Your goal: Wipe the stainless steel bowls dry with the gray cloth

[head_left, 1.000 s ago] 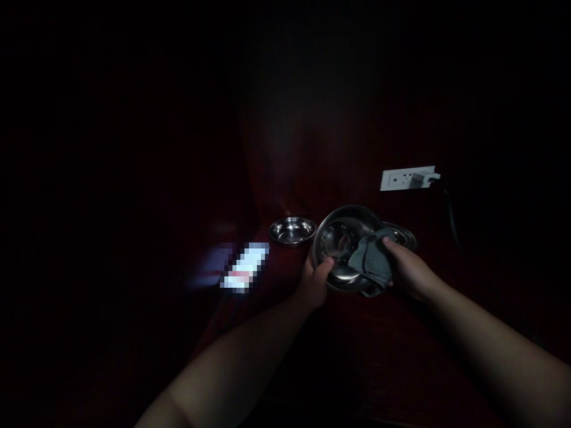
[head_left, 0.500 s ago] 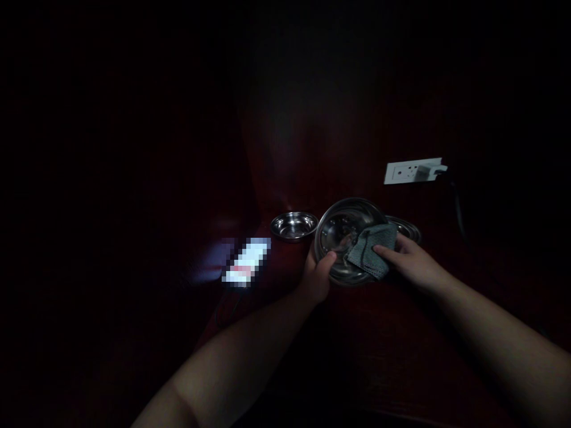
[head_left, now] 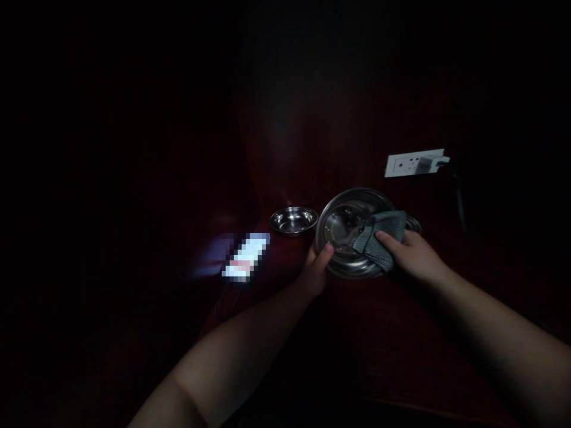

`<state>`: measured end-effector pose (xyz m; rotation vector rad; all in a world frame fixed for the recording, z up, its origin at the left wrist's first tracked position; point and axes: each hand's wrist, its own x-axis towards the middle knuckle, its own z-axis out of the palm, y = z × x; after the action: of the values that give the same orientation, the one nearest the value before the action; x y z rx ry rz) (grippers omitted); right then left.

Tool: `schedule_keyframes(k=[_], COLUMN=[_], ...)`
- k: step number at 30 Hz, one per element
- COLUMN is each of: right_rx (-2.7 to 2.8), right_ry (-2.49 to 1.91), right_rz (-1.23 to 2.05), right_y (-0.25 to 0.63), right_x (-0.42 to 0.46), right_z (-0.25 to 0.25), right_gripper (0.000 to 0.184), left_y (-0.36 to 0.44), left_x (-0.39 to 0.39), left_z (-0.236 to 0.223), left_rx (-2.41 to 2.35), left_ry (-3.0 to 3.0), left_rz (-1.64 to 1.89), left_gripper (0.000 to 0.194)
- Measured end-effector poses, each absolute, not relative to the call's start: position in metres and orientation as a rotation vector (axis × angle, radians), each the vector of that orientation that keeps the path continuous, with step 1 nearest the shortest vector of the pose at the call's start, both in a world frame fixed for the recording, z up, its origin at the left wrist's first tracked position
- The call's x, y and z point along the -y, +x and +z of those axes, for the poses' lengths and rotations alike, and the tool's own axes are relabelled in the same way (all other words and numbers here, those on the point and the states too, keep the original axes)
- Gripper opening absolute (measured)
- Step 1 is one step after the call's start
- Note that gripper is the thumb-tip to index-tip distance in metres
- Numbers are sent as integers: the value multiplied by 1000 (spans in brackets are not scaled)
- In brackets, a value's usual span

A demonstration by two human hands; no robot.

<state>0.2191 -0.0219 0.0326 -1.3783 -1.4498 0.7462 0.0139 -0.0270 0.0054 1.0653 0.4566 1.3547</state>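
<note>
A shiny metal bowl (head_left: pixel 341 229) is tilted so that its inside faces me. My left hand (head_left: pixel 317 270) grips its left rim, thumb over the edge and the other fingers hidden behind. A grey-green cloth (head_left: pixel 381 238) lies over the bowl's right side, pinched in my right hand (head_left: pixel 413 252) with the thumb on top. The fingers beneath the cloth do not show. Left of the held bowl, a second, shallower metal bowl (head_left: pixel 293 221) sits upright on the dark red surface. Behind my right hand the rim of another metal dish (head_left: pixel 414 226) peeks out.
A lit, pixelated phone-like screen (head_left: pixel 246 258) lies on the left, with a thin cable near its lower end. On the back wall is a white socket plate (head_left: pixel 413 163) with a plug (head_left: pixel 435 161) and a hanging cord (head_left: pixel 459 202). Deep shadow covers most of the surroundings.
My right hand and the cloth have moved slightly right and up along the bowl. The bowl has turned a little, showing more of its inside. The whole view has shifted slightly.
</note>
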Motion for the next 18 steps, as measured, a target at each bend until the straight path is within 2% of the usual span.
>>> schedule_keyframes(k=[9, 18], right_rx=[1215, 1282], right_ry=[-1315, -1348], right_rz=[579, 536], right_y=[225, 224], right_x=[22, 26], right_z=[40, 46], right_gripper=[32, 31], left_y=[11, 13], left_x=[26, 22], left_z=[-4, -2], left_rx=[-495, -536], left_ry=[1020, 966], left_rz=[1059, 980], left_gripper=[66, 59])
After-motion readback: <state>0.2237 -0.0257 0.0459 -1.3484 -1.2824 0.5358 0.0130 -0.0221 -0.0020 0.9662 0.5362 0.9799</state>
